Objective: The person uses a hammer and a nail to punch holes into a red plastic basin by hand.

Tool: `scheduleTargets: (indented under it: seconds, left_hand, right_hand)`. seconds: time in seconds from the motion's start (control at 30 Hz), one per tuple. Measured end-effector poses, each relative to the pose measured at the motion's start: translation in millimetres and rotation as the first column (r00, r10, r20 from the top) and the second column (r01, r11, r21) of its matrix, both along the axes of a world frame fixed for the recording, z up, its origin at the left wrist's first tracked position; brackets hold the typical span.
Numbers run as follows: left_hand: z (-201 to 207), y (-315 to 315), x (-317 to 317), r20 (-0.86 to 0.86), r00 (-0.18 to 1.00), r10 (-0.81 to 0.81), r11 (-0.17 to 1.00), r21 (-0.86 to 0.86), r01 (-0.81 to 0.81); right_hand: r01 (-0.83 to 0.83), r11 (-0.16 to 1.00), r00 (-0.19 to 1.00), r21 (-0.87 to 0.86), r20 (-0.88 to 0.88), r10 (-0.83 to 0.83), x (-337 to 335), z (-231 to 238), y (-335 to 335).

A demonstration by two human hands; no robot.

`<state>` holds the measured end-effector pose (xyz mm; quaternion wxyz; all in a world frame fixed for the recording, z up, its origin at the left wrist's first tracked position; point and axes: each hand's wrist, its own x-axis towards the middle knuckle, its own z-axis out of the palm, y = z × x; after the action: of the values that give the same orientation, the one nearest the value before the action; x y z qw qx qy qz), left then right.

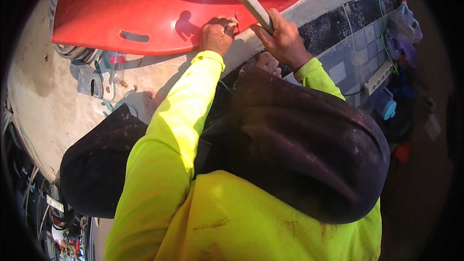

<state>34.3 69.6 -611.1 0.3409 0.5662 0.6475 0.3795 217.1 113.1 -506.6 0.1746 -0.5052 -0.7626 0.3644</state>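
A large, curved red plastic panel (104, 17) with rounded cut-out slots spreads across the far side in front of me. My left hand (217, 36) is closed at its near edge, the fingers pinched beside a small dark opening; what they hold is too hidden to name. My right hand (284, 41) grips the wooden handle of a claw hammer (251, 4). The hammer's metal head is raised above the panel, up and to the right of my left hand. Shadows of the hammer and hand fall on the red surface.
On the pale concrete to the left lie a clear plastic bottle (117, 66), a cut plastic container (90, 81) and coiled hose (77, 52). Dark and grey tiles run along the right. A white power strip (378, 78), green cord (382, 17), plastic bag (405, 25) and blue-capped jug (386, 104) are there.
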Motion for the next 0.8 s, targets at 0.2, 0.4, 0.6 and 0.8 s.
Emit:
scheduleTargets:
  seconds: [0.2, 0.4, 0.6, 0.8]
  left_hand:
    - [2, 16, -9, -0.026, 0.999, 0.046, 0.983, -0.175, -0.050]
    - [6, 34, -7, -0.145, 0.989, 0.013, 0.895, -0.439, -0.076]
    - [14, 28, -6, -0.048, 0.997, -0.053, 0.951, -0.306, 0.036]
    - [14, -5, -2, -0.293, 0.926, -0.237, 0.925, 0.222, 0.307]
  right_hand:
    - [0.090, 0.994, 0.988, -0.067, 0.129, -0.081, -11, -51, 8]
    - [0.116, 0.988, 0.993, -0.100, 0.047, -0.111, 0, -56, -4]
    - [0.101, 0.991, 0.995, -0.093, 0.022, -0.099, 1, -59, -2]
    - [0.123, 0.979, 0.992, -0.160, 0.063, -0.114, 7, -65, 5]
